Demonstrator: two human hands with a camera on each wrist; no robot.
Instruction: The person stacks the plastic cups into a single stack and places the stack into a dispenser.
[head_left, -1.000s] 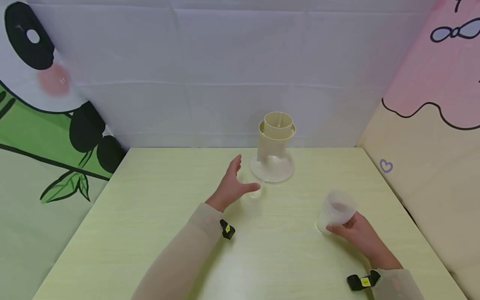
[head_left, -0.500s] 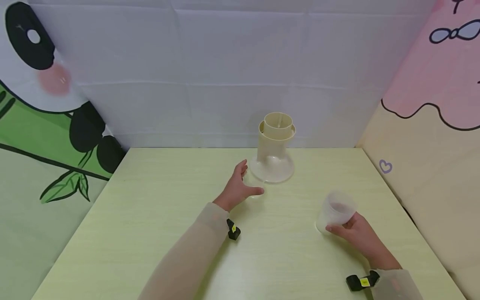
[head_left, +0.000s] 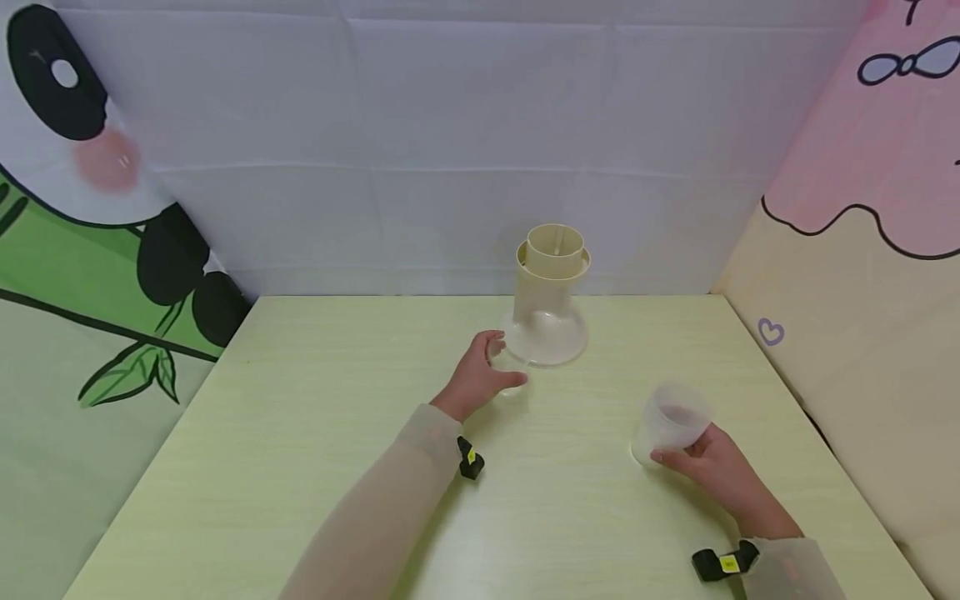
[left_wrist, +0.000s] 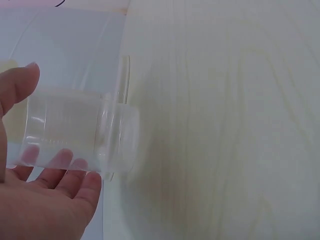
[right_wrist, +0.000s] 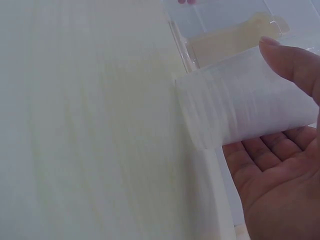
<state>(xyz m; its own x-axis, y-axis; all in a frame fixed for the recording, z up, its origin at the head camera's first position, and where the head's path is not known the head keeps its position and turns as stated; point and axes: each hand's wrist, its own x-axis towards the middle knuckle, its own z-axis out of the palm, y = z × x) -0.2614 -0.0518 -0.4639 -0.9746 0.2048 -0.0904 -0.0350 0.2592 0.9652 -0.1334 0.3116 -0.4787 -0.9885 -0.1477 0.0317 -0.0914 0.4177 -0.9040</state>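
A clear plastic cup [left_wrist: 75, 120], faint in the head view, stands on the table in front of the cup-like stand's base. My left hand [head_left: 480, 375] has its fingers curled round this cup; in the left wrist view the fingertips [left_wrist: 90, 185] lie along its lower side, and the thumb sits by its upper part. At the right, my right hand [head_left: 712, 462] grips a frosted white plastic cup [head_left: 675, 417]. Its thumb lies on the near side, with the other fingers behind. That cup looks slightly tilted, its bottom at or close to the tabletop.
A cream double-ring cylinder [head_left: 552, 287] on a round clear base [head_left: 551, 342] stands at the back of the table [head_left: 337, 358]. White cloth [head_left: 450, 125] hangs behind the table edge. Printed panels flank both sides.
My left hand has moved slightly right, and its fingers have curled in from straight around the clear cup. My right hand and the frosted cup have stayed in place.
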